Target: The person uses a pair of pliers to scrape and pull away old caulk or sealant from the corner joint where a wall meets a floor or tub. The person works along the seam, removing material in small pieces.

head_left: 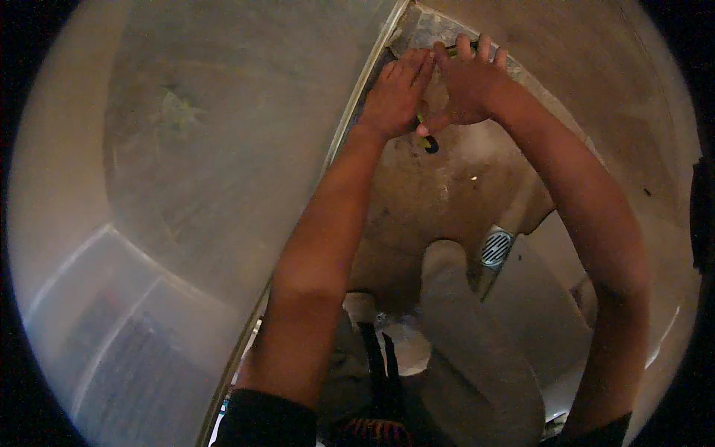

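Note:
Both of my hands reach forward, close together, at the top middle of the view. My left hand (pixel 398 94) lies beside the metal-edged clear panel, fingers stretched forward and side by side; its thumb is hidden. My right hand (pixel 468 87) has its fingers spread and bent over a dark and green item (pixel 474 49), with its thumb towards the left hand. Between the wrists shows a thin yellow-green piece with a black curved end (pixel 430 145), near the right thumb. Whether these parts belong together, and their kind, I cannot make out.
A clear panel (pixel 246 149) with a metal edge (pixel 346 119) fills the left. Below the hands spreads a brown, wet-looking floor (pixel 406 201) with a slotted drain grate (pixel 497 247) and a small pale bit (pixel 474 178). My bent knee (pixel 447 257) is near the middle. A pale surface (pixel 544 290) stands right of it.

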